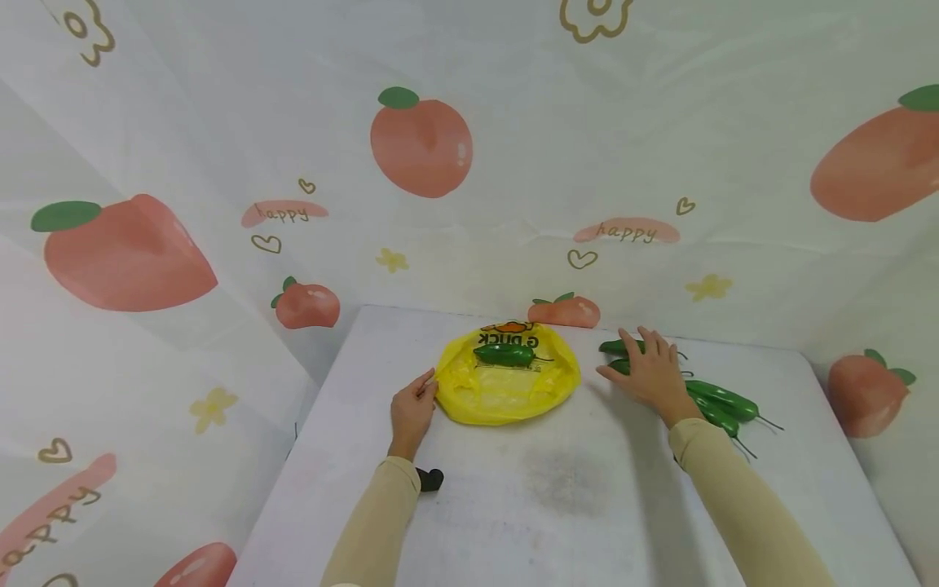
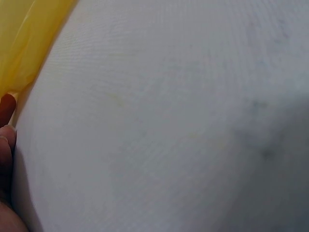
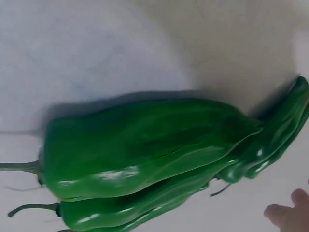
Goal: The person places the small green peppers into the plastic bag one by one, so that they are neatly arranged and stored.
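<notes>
Yellow bag: a thin, crinkled yellow plastic bag sits spread in a rounded shape at the centre of the head view, with black lettering that reads backwards and an orange print near its upper edge.
Pepper on the yellow: one glossy, long green pepper lies crosswise within the bag's rounded outline, just below the lettering, its thin stem pointing right.
My left hand: my left hand, left of centre, has its thumb and fingers together, pinching the bag's left edge; the left wrist view catches only my fingertips at its left border, below the yellow plastic.
My right hand: my right hand, right of centre, has its fingers apart and reaches over the peppers; I cannot tell whether any fingertip touches one.
Peppers by my fingers: two slim, dark green peppers lie side by side, partly hidden by my right hand, their stems towards the right.
Peppers by my wrist: at least two larger, shiny green peppers lie against each other below and right of that pair, stems towards the lower right.
Desk: the white desk carries everything, with a greyish smudge below and right of the bag.
Sleeves: beige cloth sleeves cover both my forearms at the bottom of the frame.
Backdrop: white cloth printed with peaches, hearts and "happy" fills the upper frame.
</notes>
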Available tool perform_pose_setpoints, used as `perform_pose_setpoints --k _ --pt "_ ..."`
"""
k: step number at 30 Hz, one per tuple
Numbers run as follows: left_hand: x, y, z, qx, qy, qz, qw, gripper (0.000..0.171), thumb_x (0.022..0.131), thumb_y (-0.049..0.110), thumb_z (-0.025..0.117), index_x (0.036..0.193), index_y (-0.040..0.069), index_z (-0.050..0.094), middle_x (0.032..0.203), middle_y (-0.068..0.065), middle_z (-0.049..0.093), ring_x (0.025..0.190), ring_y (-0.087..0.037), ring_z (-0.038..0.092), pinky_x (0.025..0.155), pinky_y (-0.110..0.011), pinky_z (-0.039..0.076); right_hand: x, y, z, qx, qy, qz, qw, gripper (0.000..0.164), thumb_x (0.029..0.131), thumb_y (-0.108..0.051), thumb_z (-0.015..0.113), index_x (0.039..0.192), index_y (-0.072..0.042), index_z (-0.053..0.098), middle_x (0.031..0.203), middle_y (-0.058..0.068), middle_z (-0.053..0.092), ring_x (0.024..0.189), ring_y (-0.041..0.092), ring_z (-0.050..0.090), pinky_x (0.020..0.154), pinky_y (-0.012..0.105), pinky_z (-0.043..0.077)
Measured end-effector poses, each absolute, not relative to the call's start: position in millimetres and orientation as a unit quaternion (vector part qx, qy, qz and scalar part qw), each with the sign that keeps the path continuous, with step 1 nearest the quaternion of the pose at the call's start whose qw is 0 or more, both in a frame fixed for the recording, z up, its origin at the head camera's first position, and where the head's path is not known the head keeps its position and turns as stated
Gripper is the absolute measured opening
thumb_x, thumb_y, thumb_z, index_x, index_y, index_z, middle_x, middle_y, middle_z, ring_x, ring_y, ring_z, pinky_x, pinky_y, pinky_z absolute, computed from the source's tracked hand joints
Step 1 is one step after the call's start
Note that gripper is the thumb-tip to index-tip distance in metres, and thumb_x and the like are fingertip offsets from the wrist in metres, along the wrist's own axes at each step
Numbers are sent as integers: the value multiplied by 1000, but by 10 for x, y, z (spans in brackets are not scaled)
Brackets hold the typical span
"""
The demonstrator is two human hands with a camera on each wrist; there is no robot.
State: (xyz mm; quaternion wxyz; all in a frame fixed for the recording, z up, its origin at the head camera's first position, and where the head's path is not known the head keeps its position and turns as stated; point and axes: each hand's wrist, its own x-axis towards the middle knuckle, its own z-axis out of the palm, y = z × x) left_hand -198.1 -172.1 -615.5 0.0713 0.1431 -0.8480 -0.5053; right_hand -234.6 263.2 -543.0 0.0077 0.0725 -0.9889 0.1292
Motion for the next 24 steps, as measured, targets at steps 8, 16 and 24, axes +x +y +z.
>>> perform_pose_setpoints --k 8,16,24 --pt "-1996 -1731 -6181 139 -849 -504 70 30 101 29 65 129 23 72 96 -2 77 62 -13 59 55 -21 47 -2261 2781 -5428 75 -988 135 6 86 91 -59 68 153 -7 38 154 36 29 135 63 31 111 76 28" --pt "-1999 -1728 -6216 137 -844 -515 67 30 101 29 65 129 22 72 95 -3 77 63 -14 59 56 -21 49 -2246 2881 -5514 54 -985 162 -22 79 94 -51 68 152 -5 38 148 41 31 128 68 33 98 79 37" --pt "-2012 -1728 -6207 134 -848 -508 78 29 101 29 65 128 21 73 94 -4 77 62 -13 59 56 -21 49 -2275 2926 -5521 32 -978 206 -29 68 95 -35 71 147 -1 43 139 41 35 126 67 33 96 77 37"
